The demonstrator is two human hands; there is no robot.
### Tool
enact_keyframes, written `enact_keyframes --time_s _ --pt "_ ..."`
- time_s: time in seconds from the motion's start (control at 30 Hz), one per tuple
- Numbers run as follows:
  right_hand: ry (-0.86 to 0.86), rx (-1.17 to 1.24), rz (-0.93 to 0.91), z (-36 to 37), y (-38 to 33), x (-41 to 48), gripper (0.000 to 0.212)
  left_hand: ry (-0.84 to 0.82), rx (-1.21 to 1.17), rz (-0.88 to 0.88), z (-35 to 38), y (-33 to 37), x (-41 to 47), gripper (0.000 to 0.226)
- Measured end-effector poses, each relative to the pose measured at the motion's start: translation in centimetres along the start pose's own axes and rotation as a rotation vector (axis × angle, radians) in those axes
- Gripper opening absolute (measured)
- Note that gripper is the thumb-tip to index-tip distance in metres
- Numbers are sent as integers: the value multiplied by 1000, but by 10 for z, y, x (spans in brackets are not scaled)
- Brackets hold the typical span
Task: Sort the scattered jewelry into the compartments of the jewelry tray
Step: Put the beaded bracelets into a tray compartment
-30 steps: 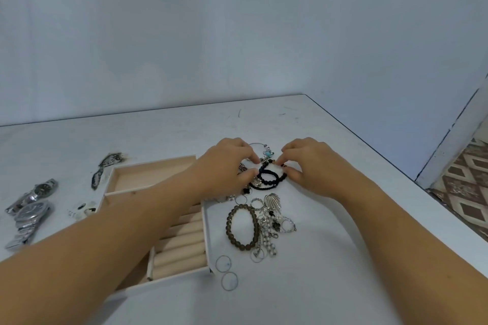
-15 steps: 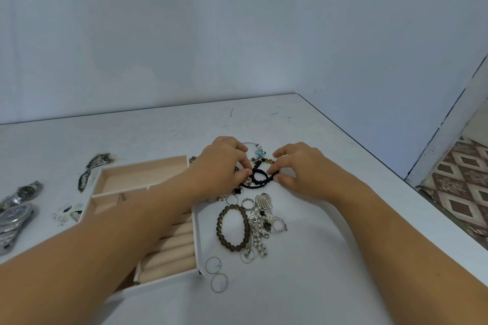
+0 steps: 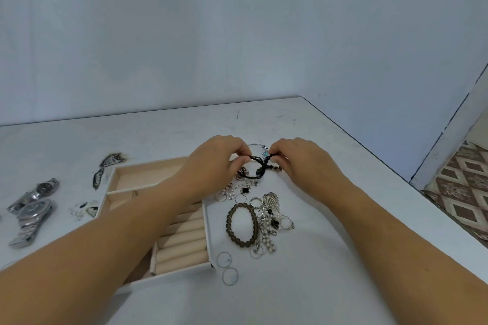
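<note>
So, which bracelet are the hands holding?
The black cord bracelet, pinched by the left hand and right hand; the brown beaded bracelet lies loose on the table, nearer the person.

We saw soft, cool, fairly bright light that left the wall a flat blue-grey. Shadows on the table lay faint and pale beside the left forearm and right forearm, which the wide lens swelled toward 7 and 5 o'clock. The watches at 9 o'clock caught small glints. The black cord bracelet, pinched by the left hand and right hand, looked soft and smeared.
</note>
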State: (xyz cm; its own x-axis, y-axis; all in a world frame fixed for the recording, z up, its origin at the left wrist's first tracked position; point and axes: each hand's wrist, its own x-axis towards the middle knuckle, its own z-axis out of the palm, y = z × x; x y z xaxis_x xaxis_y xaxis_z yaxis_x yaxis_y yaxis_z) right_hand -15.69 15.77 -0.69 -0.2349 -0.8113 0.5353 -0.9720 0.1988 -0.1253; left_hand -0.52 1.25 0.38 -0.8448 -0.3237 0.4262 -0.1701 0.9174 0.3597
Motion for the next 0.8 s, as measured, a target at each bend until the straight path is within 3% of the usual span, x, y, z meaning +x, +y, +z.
enact_keyframes --time_s 0.13,0.33,0.8 --pt "154 -45 -139 -7 -13 1 14 70 -17 -25 -22 -6 -14 7" --pt "170 34 -225 -18 -42 9 26 145 -17 -79 -54 -13 -41 9" --pt "237 293 -344 -2 -140 37 16 321 -25 -216 -116 -39 -124 7"
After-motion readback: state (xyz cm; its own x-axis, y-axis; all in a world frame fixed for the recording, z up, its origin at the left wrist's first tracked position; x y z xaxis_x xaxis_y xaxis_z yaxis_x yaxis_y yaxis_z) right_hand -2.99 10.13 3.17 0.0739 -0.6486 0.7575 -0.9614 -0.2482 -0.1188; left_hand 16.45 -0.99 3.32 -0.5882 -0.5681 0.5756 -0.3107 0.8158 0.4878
